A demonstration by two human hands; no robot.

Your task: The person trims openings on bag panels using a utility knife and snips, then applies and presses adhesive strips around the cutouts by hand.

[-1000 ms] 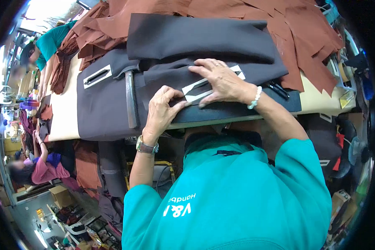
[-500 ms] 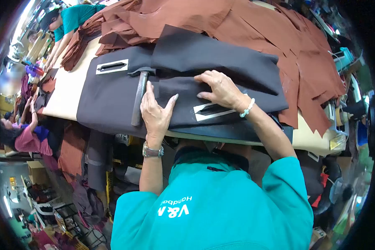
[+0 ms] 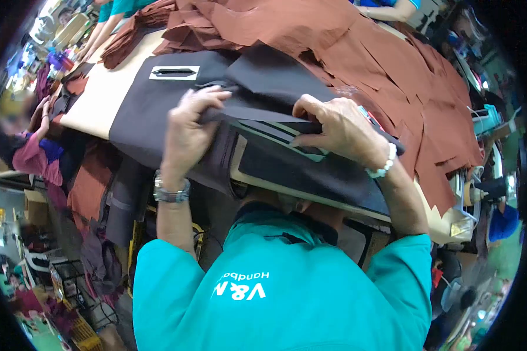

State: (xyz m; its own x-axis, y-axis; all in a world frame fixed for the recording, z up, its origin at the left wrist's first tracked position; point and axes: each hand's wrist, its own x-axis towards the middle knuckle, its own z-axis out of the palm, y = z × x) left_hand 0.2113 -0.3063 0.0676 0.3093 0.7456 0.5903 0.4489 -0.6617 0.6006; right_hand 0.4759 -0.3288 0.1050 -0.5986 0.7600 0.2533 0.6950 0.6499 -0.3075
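A dark fabric panel [image 3: 257, 117] is raised off the table between my two hands, its near edge tilted up so that the underside with pale strips shows. My left hand [image 3: 187, 131], with a watch at the wrist, is curled at the panel's left end; motion blurs it a little. At the right, my right hand [image 3: 345, 128] pinches the panel's edge between thumb and fingers. Just past my left fingertips shows the dark head of a hammer [image 3: 218, 86]; its handle is hidden. A black board [image 3: 293, 167] lies below the raised panel.
More dark fabric with a white-framed slot [image 3: 174, 72] lies to the left. Brown sheets [image 3: 386, 76] cover the table's far and right parts. Co-workers stand at the left, and a blue sleeve [image 3: 401, 9] shows at the far edge. The cream tabletop [image 3: 96, 108] shows at left.
Both hands lay on the flat dark panel; now its near edge is lifted, uncovering the black board. My left hand has moved left and up, over the hammer's handle. The view has shifted.
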